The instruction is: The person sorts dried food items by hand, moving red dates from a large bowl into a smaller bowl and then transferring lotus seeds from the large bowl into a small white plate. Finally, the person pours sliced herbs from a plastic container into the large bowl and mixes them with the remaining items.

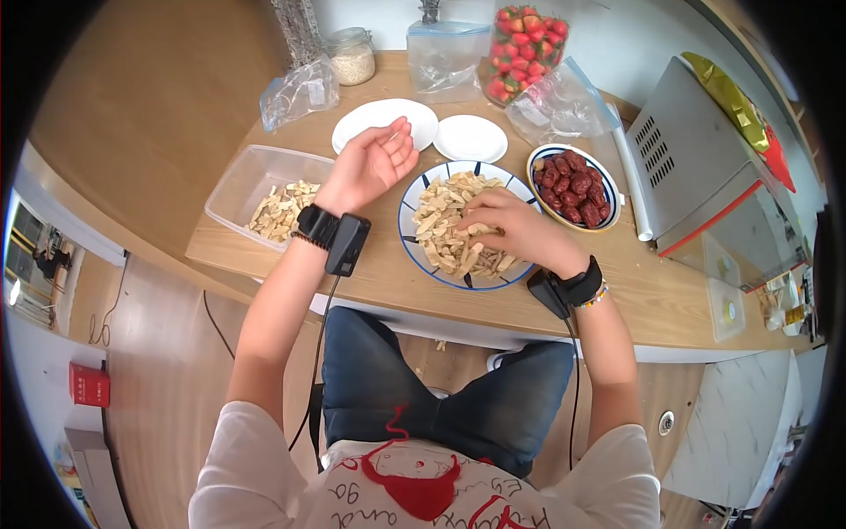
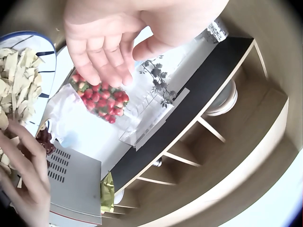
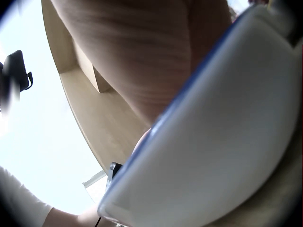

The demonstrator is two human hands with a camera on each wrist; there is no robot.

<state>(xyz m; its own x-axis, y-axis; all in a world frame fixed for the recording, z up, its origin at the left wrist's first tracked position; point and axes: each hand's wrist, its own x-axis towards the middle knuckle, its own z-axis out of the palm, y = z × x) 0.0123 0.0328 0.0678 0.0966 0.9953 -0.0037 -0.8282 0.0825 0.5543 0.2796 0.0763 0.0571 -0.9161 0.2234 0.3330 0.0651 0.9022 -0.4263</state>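
Pale yellow dried slices [image 1: 449,216] are heaped in a large white bowl [image 1: 407,231] with a blue rim and dark stripes. My right hand [image 1: 520,231] reaches over the bowl's right side, its parted fingertips touching the heap. In the right wrist view the bowl's white outer wall [image 3: 203,142] fills much of the picture, under the blurred hand. Palm up, my left hand [image 1: 374,167] hovers beside the bowl, fingers loosely bent and nothing in them. Left of that arm, a clear plastic box [image 1: 231,189] contains more of the slices [image 1: 280,212].
Two white plates [image 1: 471,139] sit behind the bowl. To its right is a bowl of dried red dates [image 1: 577,185]. Strawberries [image 1: 529,48], clear zip bags [image 1: 445,62] and a glass jar [image 1: 351,62] stand at the back. A grey appliance [image 1: 683,132] bounds the right side.
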